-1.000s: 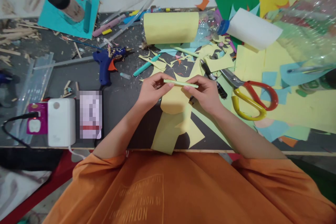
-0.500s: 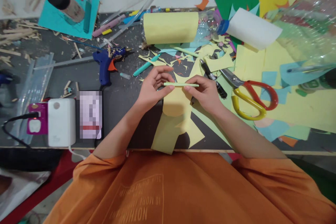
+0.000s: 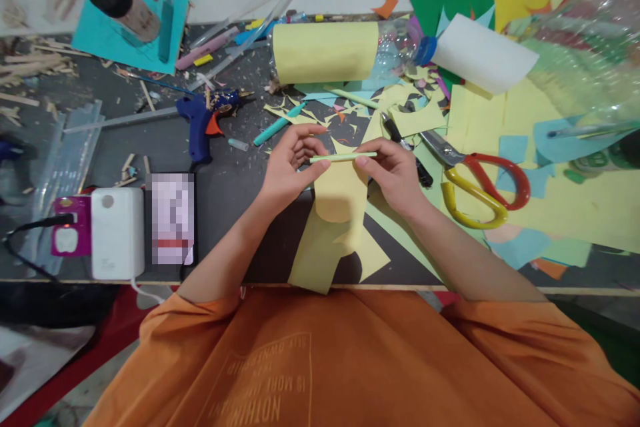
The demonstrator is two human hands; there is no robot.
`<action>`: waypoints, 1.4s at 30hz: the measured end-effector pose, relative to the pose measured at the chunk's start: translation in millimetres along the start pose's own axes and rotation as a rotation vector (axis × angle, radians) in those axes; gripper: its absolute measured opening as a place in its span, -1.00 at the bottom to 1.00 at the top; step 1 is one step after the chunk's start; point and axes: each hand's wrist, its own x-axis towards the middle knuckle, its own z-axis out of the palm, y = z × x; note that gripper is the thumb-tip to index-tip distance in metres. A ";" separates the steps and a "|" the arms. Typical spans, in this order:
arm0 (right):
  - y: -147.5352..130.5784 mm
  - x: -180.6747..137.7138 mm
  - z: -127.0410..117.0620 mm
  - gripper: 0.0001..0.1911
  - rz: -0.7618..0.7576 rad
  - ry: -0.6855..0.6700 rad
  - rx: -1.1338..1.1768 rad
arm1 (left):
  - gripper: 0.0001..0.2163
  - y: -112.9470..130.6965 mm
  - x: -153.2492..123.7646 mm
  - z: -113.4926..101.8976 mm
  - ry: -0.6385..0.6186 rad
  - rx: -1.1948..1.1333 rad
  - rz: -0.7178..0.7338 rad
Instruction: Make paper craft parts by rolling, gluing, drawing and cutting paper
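Between my hands is a narrow pale-green strip of folded or rolled paper [image 3: 344,157], held level above the table. My left hand [image 3: 293,163] pinches its left end between thumb and curled fingers. At the right end, the thumb and forefinger of my right hand [image 3: 393,170] close on it. Beneath the strip lie cut pieces of yellow paper [image 3: 340,197], one with a rounded lower edge. A black pen [image 3: 404,143] lies just past my right hand, beside scissors [image 3: 475,180] with red and yellow handles.
A bottle wrapped in yellow paper [image 3: 325,53] lies beyond my hands. To the left are a blue glue gun [image 3: 199,121], a phone [image 3: 173,220] and a white power bank [image 3: 117,233]. A white paper tube [image 3: 485,53] and a clear plastic bottle [image 3: 590,47] lie right.
The paper strip has risen slightly and tilted a little, its right end now higher. My right thumb has shifted slightly right and up; both hands still hold it.
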 end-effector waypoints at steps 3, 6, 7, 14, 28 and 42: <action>-0.6 -1.1 0.2 -0.59 0.004 -0.025 -0.015 | -0.71 3.8 -1.5 1.1 -0.046 0.051 -0.002; -1.9 -2.6 0.7 -0.64 0.005 -0.066 -0.008 | -0.81 7.8 -3.8 3.6 -0.092 0.127 -0.017; -2.2 -2.9 0.9 -0.67 -0.002 -0.077 -0.002 | -0.83 8.6 -4.5 4.4 -0.091 0.140 -0.022; 0.8 -3.7 0.5 -0.81 -0.056 -0.148 -0.013 | -0.91 9.4 -5.7 7.5 -0.070 0.201 0.019; 5.7 -3.6 1.6 -0.81 -0.105 -0.037 -0.031 | -0.85 6.5 -3.4 4.4 -0.009 0.243 0.044; 0.9 4.2 -4.0 -0.85 0.019 -0.002 0.204 | -0.63 -0.6 4.6 -7.0 0.076 0.142 0.065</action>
